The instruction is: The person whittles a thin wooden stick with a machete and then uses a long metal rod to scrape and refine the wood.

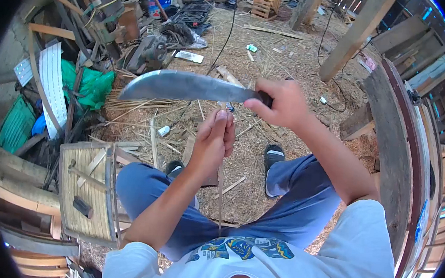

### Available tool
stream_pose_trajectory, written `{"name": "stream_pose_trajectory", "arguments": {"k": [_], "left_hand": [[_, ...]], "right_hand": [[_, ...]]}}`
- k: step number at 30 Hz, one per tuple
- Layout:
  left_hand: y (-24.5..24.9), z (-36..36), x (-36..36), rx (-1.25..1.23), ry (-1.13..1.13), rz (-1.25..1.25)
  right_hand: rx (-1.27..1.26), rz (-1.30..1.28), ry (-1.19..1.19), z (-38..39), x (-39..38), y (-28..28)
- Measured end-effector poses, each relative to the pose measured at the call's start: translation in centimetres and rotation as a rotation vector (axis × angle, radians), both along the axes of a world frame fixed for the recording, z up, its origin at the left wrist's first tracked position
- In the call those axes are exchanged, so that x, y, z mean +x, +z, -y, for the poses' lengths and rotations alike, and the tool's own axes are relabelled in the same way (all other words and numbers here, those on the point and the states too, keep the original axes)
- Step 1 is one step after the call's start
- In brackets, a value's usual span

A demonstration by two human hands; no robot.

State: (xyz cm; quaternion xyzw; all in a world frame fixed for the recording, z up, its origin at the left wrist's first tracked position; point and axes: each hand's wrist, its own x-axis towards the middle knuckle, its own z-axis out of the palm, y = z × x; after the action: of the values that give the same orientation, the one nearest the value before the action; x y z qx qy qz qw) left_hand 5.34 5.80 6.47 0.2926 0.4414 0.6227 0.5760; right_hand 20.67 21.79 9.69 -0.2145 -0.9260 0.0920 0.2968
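Two things are gripped mid-frame: a broad, curved grey-steel machete (185,86) in the right hand (282,103), and a thin, pale wooden strip (220,201) in the left hand (213,138), lower down. Seemingly a trimming or splitting step; the next stroke calls for steady aim.

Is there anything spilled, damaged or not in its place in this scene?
Yes: shavings and loose wood strips lie scattered over the floor around the feet, like uncleared waste. The machete in the right hand shows no clear damage.
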Motion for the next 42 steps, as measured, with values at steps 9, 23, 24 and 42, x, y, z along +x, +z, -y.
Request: {"name": "stream_pose_trajectory", "arguments": {"k": [9, 23, 24, 42], "left_hand": [[-0.1, -0.1, 1.1, -0.009, -0.014, 0.055], [-0.8, -0.1, 0.2, 0.014, 0.081, -0.05], [-0.9, 0.0, 0.0, -0.003, 0.104, -0.084], [-3.0, -1.0, -0.5, 0.005, 0.206, -0.281]], "right_hand": [[0.182, 0.173, 0.028, -0.4, 0.2, 0.0], [-0.244, -0.09, -0.248, -2.2, 1.8, 0.3], [-0.204, -0.033, -0.177, -1.3, 1.3, 0.3], [0.057, 0.206, -0.183, -4.3, -0.2, -0.5]]}}
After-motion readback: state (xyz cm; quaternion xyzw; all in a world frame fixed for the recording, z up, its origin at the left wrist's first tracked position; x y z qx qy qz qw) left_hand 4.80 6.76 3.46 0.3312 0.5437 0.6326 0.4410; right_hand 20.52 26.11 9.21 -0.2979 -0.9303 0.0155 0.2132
